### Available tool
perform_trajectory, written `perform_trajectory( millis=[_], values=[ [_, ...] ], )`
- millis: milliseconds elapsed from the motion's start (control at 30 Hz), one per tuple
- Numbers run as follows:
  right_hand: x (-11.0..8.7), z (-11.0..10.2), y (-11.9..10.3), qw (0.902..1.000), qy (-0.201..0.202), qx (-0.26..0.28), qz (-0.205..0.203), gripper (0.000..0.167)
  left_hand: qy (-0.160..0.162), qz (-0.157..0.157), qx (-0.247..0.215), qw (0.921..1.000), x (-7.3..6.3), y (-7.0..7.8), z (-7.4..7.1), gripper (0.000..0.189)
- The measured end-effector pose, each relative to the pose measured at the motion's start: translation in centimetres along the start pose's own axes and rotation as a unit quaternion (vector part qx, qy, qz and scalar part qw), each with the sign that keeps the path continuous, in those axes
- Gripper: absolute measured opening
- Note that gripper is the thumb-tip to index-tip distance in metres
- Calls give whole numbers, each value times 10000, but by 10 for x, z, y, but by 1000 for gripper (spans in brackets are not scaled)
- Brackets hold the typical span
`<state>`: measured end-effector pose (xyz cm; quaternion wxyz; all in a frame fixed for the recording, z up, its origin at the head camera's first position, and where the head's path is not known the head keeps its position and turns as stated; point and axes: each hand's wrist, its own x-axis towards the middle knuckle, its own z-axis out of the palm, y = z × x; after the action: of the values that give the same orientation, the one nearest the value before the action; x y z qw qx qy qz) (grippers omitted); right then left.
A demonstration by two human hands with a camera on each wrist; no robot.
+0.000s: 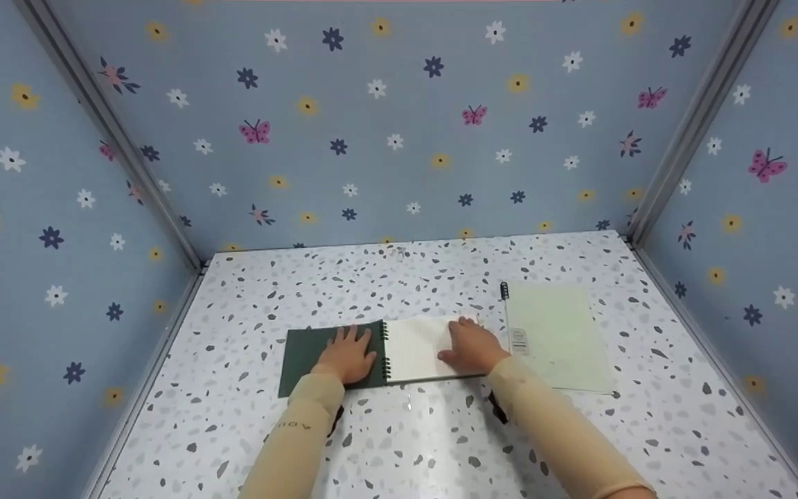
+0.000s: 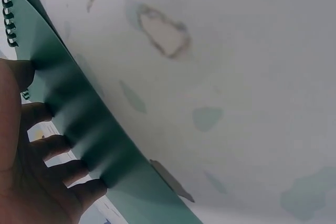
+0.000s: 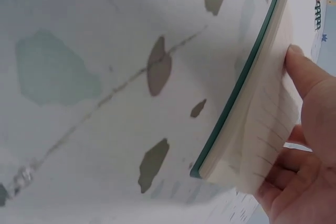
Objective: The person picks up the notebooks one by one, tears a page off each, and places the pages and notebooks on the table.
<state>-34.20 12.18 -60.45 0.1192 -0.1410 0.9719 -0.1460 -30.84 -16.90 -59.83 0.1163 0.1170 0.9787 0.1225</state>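
Observation:
A spiral notebook with a dark green cover (image 1: 302,357) lies open on the table. My left hand (image 1: 348,357) rests on the cover with fingers spread; in the left wrist view its fingertips press on the green surface (image 2: 136,187). On the other side of the green coil (image 1: 386,367) are cream lined pages (image 1: 413,350). There my right hand (image 1: 472,346) holds the outer part of the pages. In the right wrist view the thumb (image 3: 302,66) lies on the raised page (image 3: 262,135), and the curled fingers are at its far edge, their tips hidden.
A pale green spiral notebook (image 1: 565,333) with a label (image 1: 519,341) on it lies right of the open one, near my right wrist. Flower-patterned panels (image 1: 399,125) stand at the back and both sides of the speckled table (image 1: 371,277).

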Motion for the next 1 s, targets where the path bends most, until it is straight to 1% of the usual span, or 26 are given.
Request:
perform_trajectory(
  millis=[133,300,433,533,667,733,800,900,1000],
  values=[
    [-2,-1,-6,9993,143,357,16,66,-4,-4,-17,10000,0,0,-1,59],
    [-6,-3,-14,9973,323,660,1,69,3,-30,-24,10000,1,-1,1,59],
    [-9,-5,-20,9946,557,873,-40,66,-29,-42,9,10000,2,-1,3,60],
    [-9,-9,-24,9920,711,1040,66,64,-13,-31,-13,10000,2,-2,2,60],
    [-9,-14,-29,9878,812,1282,346,66,20,-20,-29,10000,3,-3,3,59],
    [-9,-17,-30,9830,866,1525,538,69,28,-7,-11,10000,3,-4,3,59],
    [-9,-20,-30,9747,952,1869,772,75,41,22,1,10000,3,-4,3,59],
    [-9,-25,-27,9585,1058,2410,1095,82,86,54,-3,9999,3,-4,3,59],
    [-9,-29,-22,9424,1068,2846,1397,88,114,64,-4,9999,2,-4,4,59]
  ],
)
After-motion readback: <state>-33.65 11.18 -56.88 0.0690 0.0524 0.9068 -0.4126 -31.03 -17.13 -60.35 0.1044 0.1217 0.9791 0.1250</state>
